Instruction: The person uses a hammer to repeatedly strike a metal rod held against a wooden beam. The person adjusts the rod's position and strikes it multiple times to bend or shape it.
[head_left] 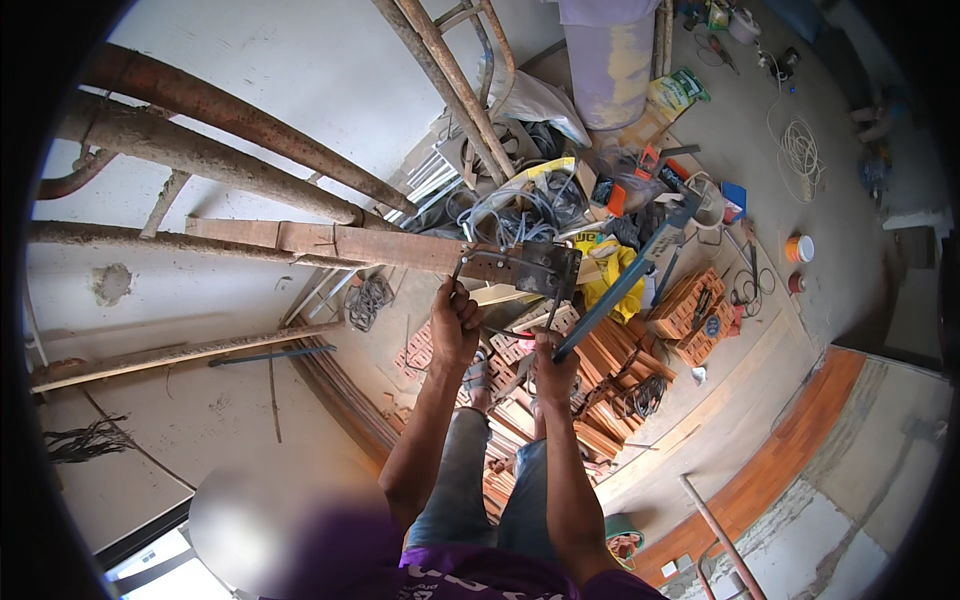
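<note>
My left hand (455, 322) is closed around one side of a thin dark metal rod (505, 251) bent into a rough loop. My right hand (554, 368) grips the loop's opposite side, with fingers wrapped. Beside the right hand lies the lower end of a long blue metal bar (632, 262), which slants up to the right; whether the hand touches it I cannot tell. Just beyond both hands, a wooden plank (370, 246) carries a dark metal plate (542, 268) at its near end. The rod loop passes close over that plate.
Rusty scaffold pipes (250, 115) cross the left. Below my hands are stacked orange hollow bricks (610, 350), with more bricks (690, 312) to the right. Bags, hoses and a yellow bag (612, 280) crowd the floor beyond. A white-and-orange bucket (799, 248) stands at right.
</note>
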